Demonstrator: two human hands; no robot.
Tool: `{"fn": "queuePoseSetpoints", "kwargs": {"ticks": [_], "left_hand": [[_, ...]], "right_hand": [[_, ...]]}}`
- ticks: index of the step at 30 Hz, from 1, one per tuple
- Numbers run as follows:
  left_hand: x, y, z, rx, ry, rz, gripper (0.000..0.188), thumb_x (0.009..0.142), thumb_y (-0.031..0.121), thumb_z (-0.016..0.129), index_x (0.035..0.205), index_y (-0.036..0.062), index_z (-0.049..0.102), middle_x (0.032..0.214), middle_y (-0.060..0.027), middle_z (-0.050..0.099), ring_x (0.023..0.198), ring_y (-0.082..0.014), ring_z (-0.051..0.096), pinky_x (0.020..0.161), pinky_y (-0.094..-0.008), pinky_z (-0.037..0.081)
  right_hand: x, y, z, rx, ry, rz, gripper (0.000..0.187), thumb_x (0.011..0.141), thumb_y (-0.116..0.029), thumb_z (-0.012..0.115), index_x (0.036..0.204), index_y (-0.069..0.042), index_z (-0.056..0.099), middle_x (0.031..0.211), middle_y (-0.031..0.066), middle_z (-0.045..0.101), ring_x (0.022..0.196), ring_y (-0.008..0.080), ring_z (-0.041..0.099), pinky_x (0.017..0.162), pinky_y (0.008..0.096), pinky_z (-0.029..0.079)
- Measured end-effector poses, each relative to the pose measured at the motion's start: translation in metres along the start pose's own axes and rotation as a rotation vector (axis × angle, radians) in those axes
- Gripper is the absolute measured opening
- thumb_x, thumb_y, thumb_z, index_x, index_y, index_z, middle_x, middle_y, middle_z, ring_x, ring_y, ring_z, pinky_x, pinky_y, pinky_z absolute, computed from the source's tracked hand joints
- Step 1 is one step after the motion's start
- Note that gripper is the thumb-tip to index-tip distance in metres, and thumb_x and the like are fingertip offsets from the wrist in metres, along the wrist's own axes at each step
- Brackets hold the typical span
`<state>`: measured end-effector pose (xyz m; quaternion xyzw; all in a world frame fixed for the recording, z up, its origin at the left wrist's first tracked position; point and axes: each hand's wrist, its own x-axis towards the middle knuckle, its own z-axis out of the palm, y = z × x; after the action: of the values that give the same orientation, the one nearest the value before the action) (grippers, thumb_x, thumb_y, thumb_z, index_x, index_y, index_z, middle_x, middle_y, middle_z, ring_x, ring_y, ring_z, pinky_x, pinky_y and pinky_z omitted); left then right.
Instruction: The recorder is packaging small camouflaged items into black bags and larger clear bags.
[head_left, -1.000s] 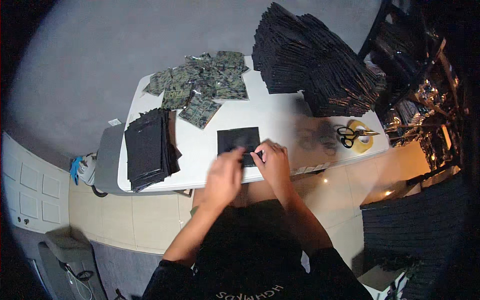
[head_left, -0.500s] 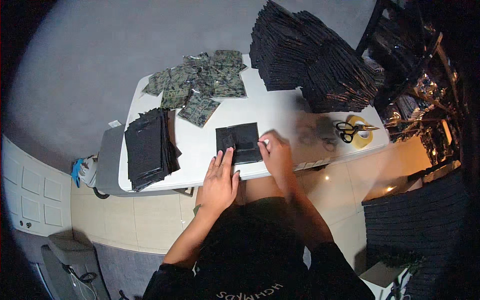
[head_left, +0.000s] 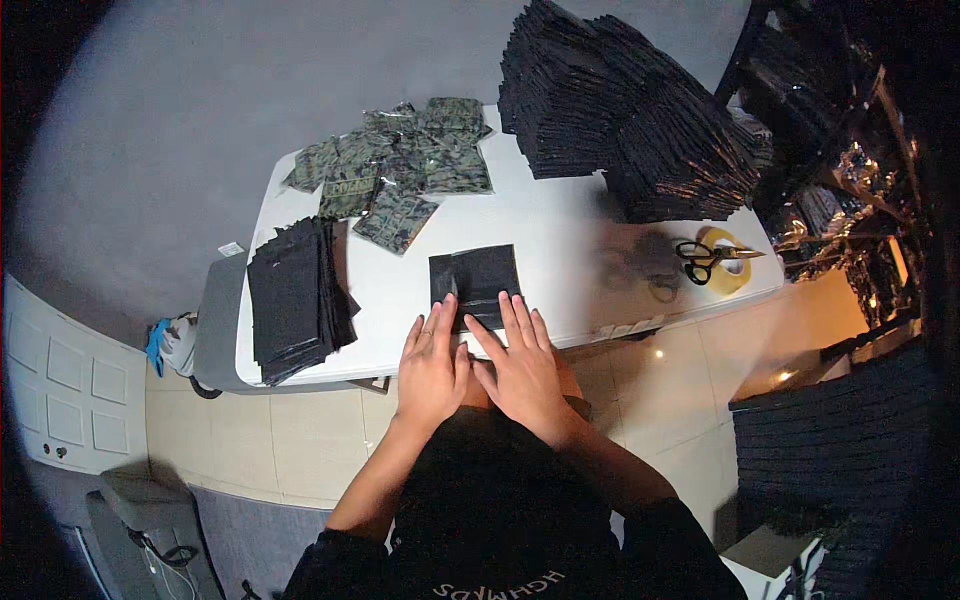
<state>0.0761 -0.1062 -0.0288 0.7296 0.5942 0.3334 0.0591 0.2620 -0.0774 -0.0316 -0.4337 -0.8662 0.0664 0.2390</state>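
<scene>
A black, roughly square, flat pouch (head_left: 478, 270) with a slight sheen lies on the white table (head_left: 560, 230) near its front edge. My left hand (head_left: 430, 365) rests its stretched fingertips on the pouch's lower left part. Beside it, my right hand (head_left: 522, 365) lies flat with fingers spread, the fingertips on the pouch's lower right part. Neither hand grips anything. To the left is a stack of black flat sheets or pouches (head_left: 295, 300), its edges uneven.
Camouflage items in clear bags (head_left: 400, 165) lie in a pile at the back left. Large leaning stacks of black pouches (head_left: 620, 110) fill the back right. Scissors (head_left: 705, 260) lie over a yellowish tape roll (head_left: 735, 275) at the right. A shelf with shiny wrapping (head_left: 860, 180) stands beyond.
My right hand has moved from the pouch's right edge, where its fingers were curled, to lie flat on its lower part. My left hand has barely shifted.
</scene>
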Motion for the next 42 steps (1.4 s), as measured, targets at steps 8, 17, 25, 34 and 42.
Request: {"fn": "queuePoseSetpoints", "kwargs": {"ticks": [8,17,25,34,42], "left_hand": [[0.014,-0.024,-0.026,-0.674,0.214,-0.275,0.054,0.105,-0.002,0.064,0.158,-0.001,0.056,0.097,-0.006,0.07,0.098,-0.0168,0.069,0.099,-0.0323,0.054],[0.017,-0.023,-0.021,-1.919,-0.157,-0.744,0.059,0.111,0.026,0.051,0.162,-0.0033,0.048,0.086,-0.0068,0.064,0.069,-0.0185,0.062,0.061,-0.032,0.056],[0.022,-0.018,-0.014,-1.909,-0.179,-0.829,0.062,0.109,0.026,0.055,0.164,-0.0018,0.046,0.083,-0.0059,0.063,0.069,-0.0181,0.061,0.063,-0.029,0.052],[0.022,-0.026,-0.011,-1.892,-0.238,-0.853,0.057,0.113,0.029,0.049,0.162,0.0004,0.048,0.09,-0.0073,0.072,0.072,-0.0177,0.067,0.063,-0.0313,0.058],[0.024,-0.024,-0.01,-1.751,-0.241,-0.847,0.052,0.114,0.027,0.05,0.157,0.0002,0.051,0.092,-0.0105,0.074,0.079,-0.0211,0.073,0.066,-0.0349,0.069]], "right_hand": [[0.001,-0.001,0.002,0.022,0.012,0.024,0.066,0.104,-0.043,0.072,0.166,-0.027,0.055,0.175,0.0352,0.03,0.163,0.0517,0.03,0.132,0.0598,0.026],[0.001,-0.002,0.002,0.027,0.017,0.018,0.066,0.103,-0.041,0.074,0.163,-0.023,0.057,0.175,0.0348,0.031,0.164,0.051,0.028,0.132,0.0604,0.027],[0.0,0.002,0.005,0.026,-0.007,0.023,0.066,0.101,-0.04,0.075,0.163,-0.021,0.058,0.175,0.0352,0.029,0.164,0.0521,0.028,0.132,0.0607,0.026],[0.001,0.0,0.004,0.031,0.003,0.025,0.068,0.099,-0.037,0.077,0.163,-0.021,0.057,0.176,0.0328,0.03,0.165,0.0495,0.028,0.134,0.0597,0.025],[0.0,0.002,0.004,0.019,-0.003,0.018,0.068,0.101,-0.037,0.075,0.164,-0.022,0.055,0.176,0.034,0.029,0.164,0.0522,0.027,0.132,0.0616,0.026]]}}
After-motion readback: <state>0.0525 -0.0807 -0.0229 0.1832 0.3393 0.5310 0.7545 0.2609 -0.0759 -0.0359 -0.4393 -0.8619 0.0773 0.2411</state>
